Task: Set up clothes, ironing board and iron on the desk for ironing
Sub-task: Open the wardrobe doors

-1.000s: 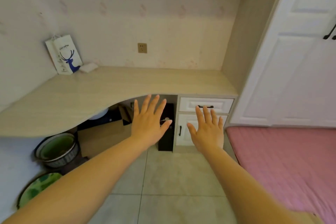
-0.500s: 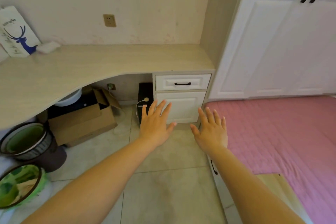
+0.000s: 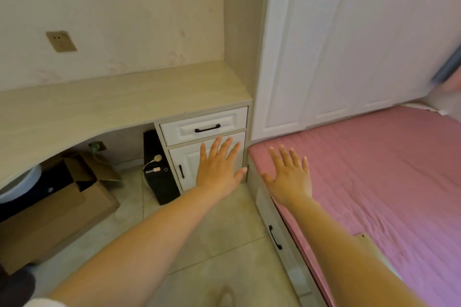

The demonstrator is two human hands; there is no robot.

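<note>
The pale wooden desk (image 3: 104, 104) runs along the wall at the left, its top bare where I see it. My left hand (image 3: 219, 169) is stretched out in the air with straight spread fingers, in front of the white cabinet door (image 3: 189, 159) under the desk. My right hand (image 3: 290, 176) is held out the same way over the edge of the pink bed (image 3: 374, 169). Both hands hold nothing. No clothes, ironing board or iron are in view.
A white drawer (image 3: 203, 126) with a black handle sits under the desk's right end. Beside the cabinet stands a black computer tower (image 3: 159, 169), and an open cardboard box (image 3: 57, 209) lies under the desk. White wardrobe doors (image 3: 349, 40) rise behind the bed.
The view has swung right and closer: the desk slid left, the bed and wardrobe fill more of the frame. Both hands stay stretched out and empty.
</note>
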